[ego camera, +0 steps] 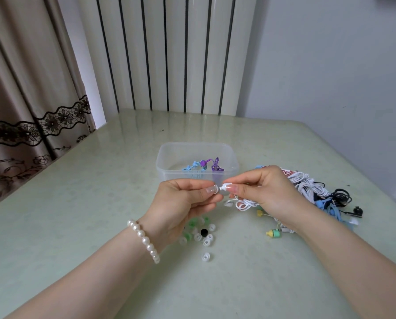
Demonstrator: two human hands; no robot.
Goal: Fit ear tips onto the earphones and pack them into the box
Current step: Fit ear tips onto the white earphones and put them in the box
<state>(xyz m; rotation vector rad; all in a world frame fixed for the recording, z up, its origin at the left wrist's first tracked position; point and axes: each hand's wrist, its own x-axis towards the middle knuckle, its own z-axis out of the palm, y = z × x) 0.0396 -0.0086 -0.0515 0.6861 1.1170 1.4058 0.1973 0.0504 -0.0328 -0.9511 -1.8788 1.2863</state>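
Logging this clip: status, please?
Left hand pinches clear tip; right hand pinches white earbud, tip meeting nozzle. Box open, some earphones inside. Nothing in the way.

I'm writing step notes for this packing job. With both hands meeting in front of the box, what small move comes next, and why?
Probably push the clear ear tip, pinched in the left hand, onto the nozzle of the white earbud that the right hand holds. The two already meet end to end, but the tip does not look seated yet.

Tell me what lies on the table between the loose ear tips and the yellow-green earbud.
Head view: bare table between the ear tips and the yellow-green earbud.
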